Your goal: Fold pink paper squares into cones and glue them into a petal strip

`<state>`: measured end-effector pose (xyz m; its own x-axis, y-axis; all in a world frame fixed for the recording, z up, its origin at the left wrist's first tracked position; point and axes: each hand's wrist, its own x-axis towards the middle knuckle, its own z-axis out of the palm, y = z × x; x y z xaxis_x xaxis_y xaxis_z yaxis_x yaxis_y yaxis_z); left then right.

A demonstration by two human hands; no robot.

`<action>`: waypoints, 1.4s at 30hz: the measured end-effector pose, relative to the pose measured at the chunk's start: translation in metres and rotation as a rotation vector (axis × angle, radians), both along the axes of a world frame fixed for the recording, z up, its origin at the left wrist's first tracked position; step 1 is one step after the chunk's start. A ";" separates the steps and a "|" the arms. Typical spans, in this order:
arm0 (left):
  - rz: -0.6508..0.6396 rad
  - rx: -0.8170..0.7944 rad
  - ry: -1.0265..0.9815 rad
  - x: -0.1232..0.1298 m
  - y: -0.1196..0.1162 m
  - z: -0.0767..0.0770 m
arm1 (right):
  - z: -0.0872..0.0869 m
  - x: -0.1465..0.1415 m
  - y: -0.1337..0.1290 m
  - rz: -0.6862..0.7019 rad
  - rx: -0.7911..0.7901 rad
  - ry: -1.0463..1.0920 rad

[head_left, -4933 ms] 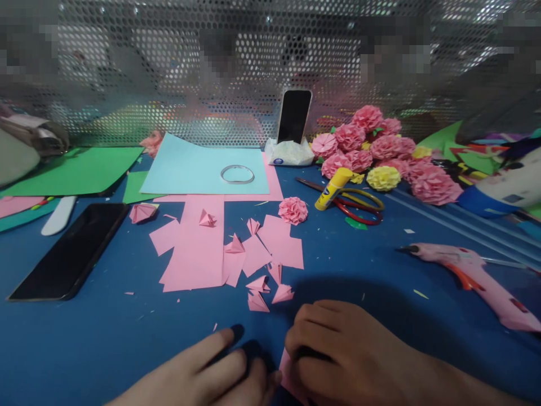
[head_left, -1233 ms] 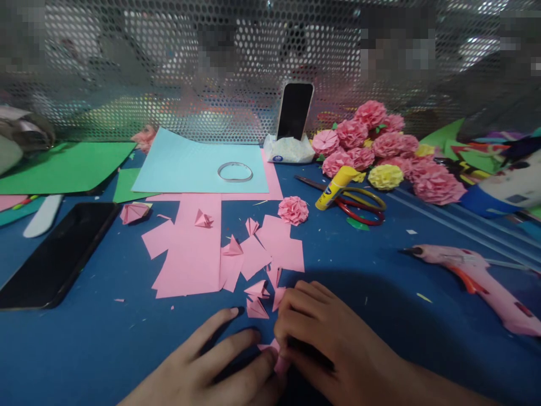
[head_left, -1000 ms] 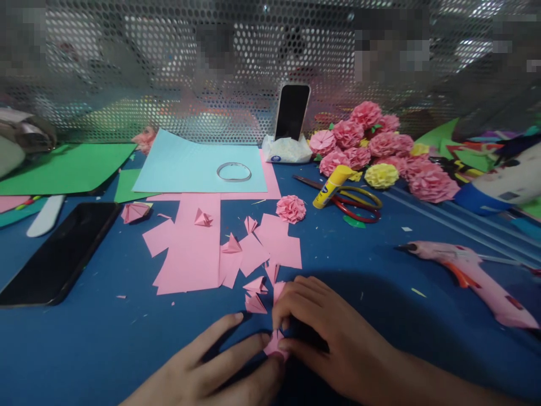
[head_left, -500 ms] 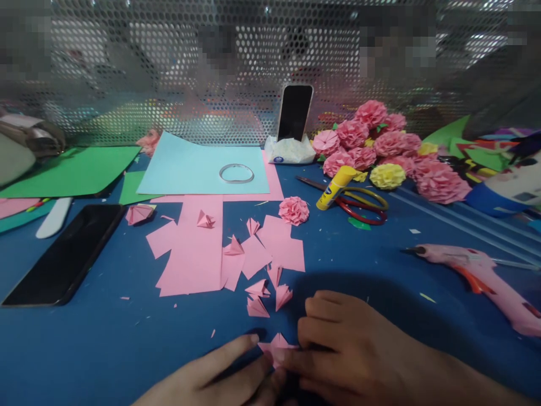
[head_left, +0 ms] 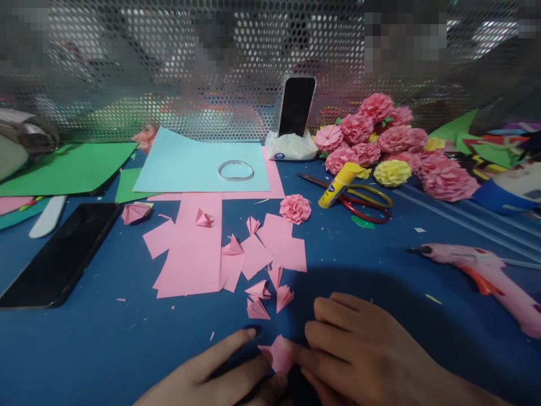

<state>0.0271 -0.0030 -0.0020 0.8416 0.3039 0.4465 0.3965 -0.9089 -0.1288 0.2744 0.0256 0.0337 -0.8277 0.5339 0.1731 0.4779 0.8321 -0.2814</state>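
Head view: perf. metal panel (head_left: pixel 169 73) along far edge of blue table (head_left: pixel 127 349)
Table: glue gun (head_left: pixel 486 270) R, blue stretch btwn it & R hand (head_left: pixel 359 344)
Hands: R hand & L hand (head_left: pixel 224 375) narrow, pinching folded pink paper (head_left: pixel 279 354)
Paper: front ctr, btwn fingertips

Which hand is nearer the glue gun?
Right hand: it is left of the glue gun and nearer the person; the left hand is farther left, beyond the right.
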 end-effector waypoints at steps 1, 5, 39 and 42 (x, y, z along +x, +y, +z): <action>-0.005 0.008 0.003 0.001 0.000 0.001 | -0.001 0.001 0.001 0.007 -0.019 0.012; 0.002 -0.008 -0.029 0.003 -0.002 0.000 | -0.009 0.001 0.005 -0.003 -0.112 0.113; 0.012 -0.016 0.004 -0.010 -0.006 -0.003 | -0.005 0.005 0.015 0.313 0.129 0.123; 0.019 -0.009 -0.014 -0.008 -0.005 -0.004 | -0.005 0.005 0.017 0.316 0.119 0.134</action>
<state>0.0191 -0.0080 -0.0058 0.8295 0.3237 0.4551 0.4155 -0.9022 -0.1156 0.2789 0.0422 0.0287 -0.9143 0.2250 0.3369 0.1572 0.9635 -0.2168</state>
